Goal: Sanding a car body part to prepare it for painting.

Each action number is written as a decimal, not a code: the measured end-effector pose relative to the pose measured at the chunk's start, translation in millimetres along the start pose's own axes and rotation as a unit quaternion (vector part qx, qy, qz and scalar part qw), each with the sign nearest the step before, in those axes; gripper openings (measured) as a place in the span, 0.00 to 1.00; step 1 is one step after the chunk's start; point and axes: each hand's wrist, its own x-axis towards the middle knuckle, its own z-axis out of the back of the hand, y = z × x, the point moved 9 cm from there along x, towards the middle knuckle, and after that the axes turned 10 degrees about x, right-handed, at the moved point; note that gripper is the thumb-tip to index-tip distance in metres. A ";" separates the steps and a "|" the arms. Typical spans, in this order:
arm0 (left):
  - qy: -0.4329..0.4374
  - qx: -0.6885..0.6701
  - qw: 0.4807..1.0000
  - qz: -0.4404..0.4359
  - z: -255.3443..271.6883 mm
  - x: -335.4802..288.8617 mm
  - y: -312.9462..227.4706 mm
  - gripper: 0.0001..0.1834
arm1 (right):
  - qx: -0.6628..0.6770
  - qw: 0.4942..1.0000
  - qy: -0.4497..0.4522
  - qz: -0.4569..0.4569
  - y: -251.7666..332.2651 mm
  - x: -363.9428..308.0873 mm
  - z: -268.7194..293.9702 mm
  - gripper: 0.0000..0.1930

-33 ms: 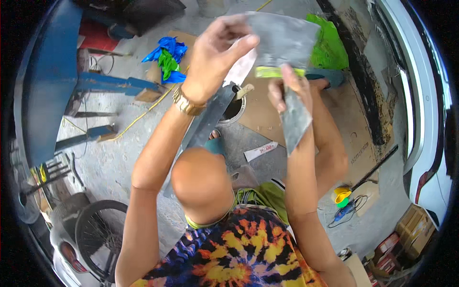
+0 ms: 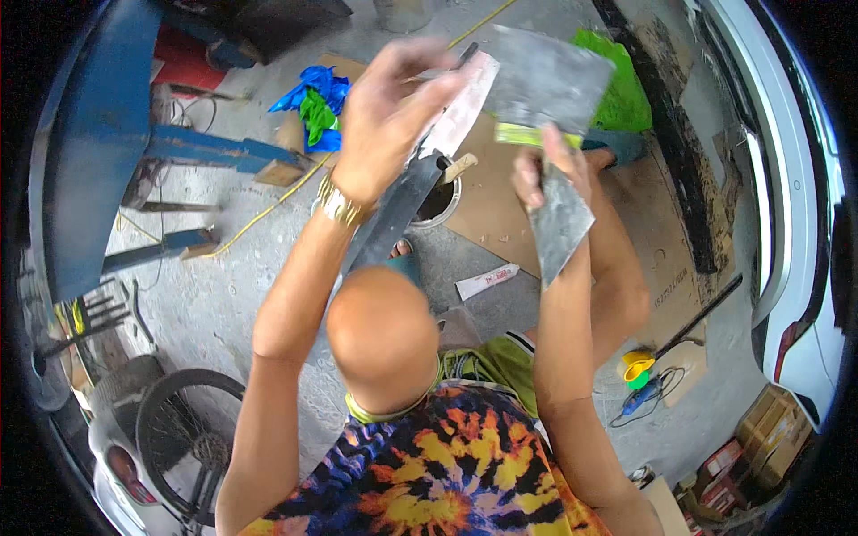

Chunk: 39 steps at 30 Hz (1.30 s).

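Concrete floor with cardboard; above, one grey plate, seemingly light, stiff, best held at its yellow-green edge, was pinched by the right hand, the left hand showing a grip too blurred to tell.

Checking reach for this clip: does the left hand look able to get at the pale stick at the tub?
Probably yes: the left hand appears close by, and the pale stick's upper end shows uncovered at the tub. Blur hides whether that hand holds something.

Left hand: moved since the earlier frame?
Yes. The left hand has shifted left, closer to the blue plastic lying on the floor.
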 end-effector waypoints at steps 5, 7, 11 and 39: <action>0.048 -0.104 0.968 0.221 59.2 -174.1 47.0 0.25 | -0.054 0.980 -0.189 0.002 -59.2 -30.8 131.7 0.23; 0.033 -0.062 0.965 0.253 58.8 -235.9 65.0 0.26 | -0.072 0.941 -0.329 -0.026 -110.1 -50.0 184.4 0.23; 0.134 -0.036 0.926 0.351 33.0 -305.4 106.9 0.26 | -0.163 0.916 -0.338 -0.143 -181.0 -70.1 231.3 0.18; -0.216 -0.433 0.778 0.401 35.8 -272.7 240.0 0.24 | -0.067 0.953 -0.240 -0.172 -144.4 -93.9 245.7 0.19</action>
